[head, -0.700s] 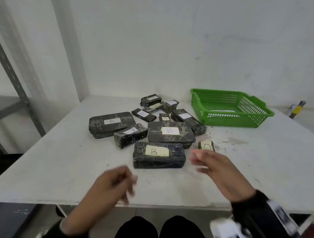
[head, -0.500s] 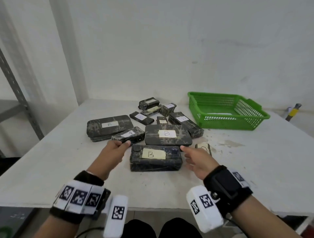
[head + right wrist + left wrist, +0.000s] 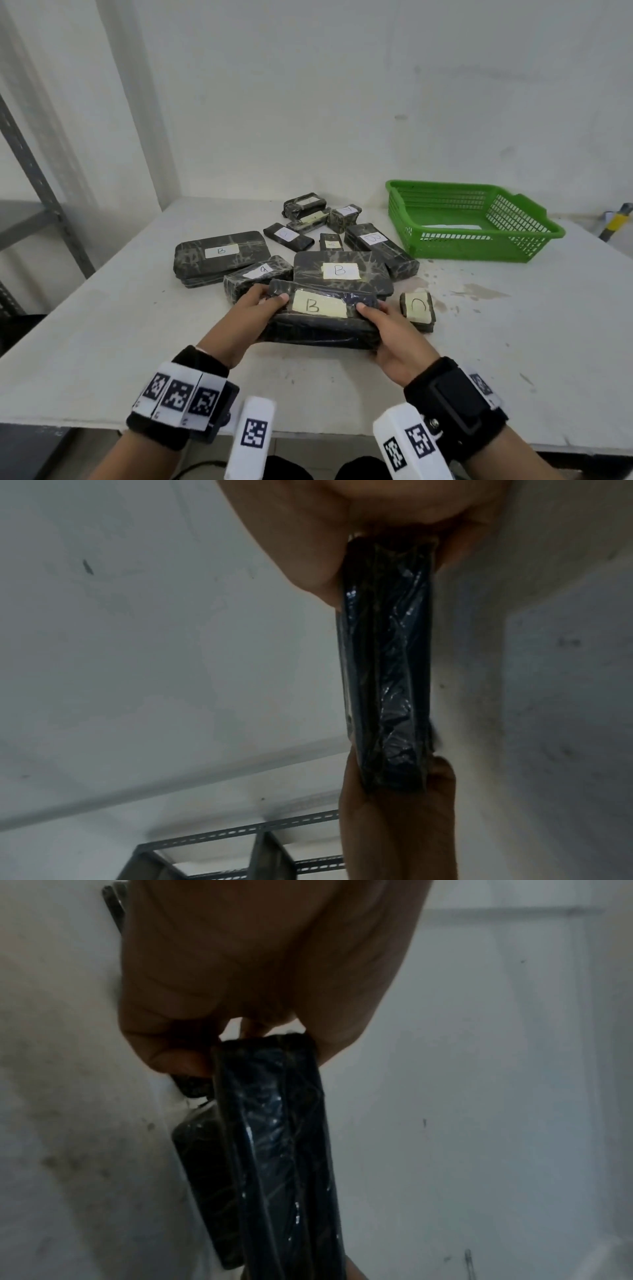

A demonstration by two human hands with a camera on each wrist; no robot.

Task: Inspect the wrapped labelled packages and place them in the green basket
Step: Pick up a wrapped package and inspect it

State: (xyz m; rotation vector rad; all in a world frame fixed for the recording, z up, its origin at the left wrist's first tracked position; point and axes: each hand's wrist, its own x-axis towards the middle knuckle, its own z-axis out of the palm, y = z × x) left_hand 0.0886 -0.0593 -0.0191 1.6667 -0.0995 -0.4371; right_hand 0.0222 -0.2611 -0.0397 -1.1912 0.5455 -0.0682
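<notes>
A dark plastic-wrapped package with a yellow "B" label (image 3: 322, 318) is held tilted up off the table's near middle. My left hand (image 3: 255, 305) grips its left end, thumb on top. My right hand (image 3: 380, 322) grips its right end, thumb beside the label. The wrist views show the package's dark side (image 3: 277, 1150) (image 3: 387, 669) between thumb and fingers of the left hand (image 3: 260, 1031) and right hand (image 3: 383, 542). The green basket (image 3: 479, 240) stands at the back right, apart from the hands.
Several more wrapped labelled packages lie behind the held one: a large "B" one (image 3: 342, 270), another "B" at left (image 3: 219, 255), a small one at right (image 3: 418, 308). A white table (image 3: 531, 342), a wall behind, a metal rack (image 3: 41, 192) at left.
Both hands came forward from the table's near edge, closed on the two ends of the front "B" package, and lifted and tilted it toward me.
</notes>
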